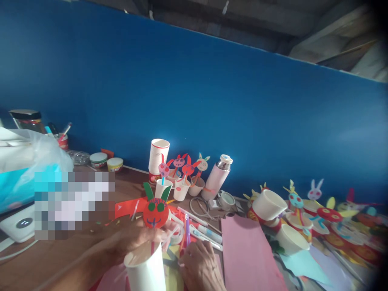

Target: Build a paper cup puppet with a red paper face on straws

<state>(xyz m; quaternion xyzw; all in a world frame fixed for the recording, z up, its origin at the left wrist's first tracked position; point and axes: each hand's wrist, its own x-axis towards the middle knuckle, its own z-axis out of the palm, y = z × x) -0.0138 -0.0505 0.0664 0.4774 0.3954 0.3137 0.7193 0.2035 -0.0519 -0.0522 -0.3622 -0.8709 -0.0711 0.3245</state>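
Cup, left hand holding paper rabbit above rim

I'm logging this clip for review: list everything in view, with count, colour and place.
Wall: one, blue, behind
Table: one, brown, below
Rabbit face: one, red, green-eared, above near cup
Near cup: one, white, bottom centre
Cup stack: one, white, by wall
Rabbit cups: four, white, beside stack
Flask: one, pink, mid-right
Right-side cups: several, mainly white, overlapping
Tubs: two, green, yellow, left
Jar: one, dark-lidded, far left
Bag: one, translucent, left
Pens: several, mostly white, centre
Large sheet: one, pink, right
Left hand: one, at rabbit face
Right hand: one, beside pens
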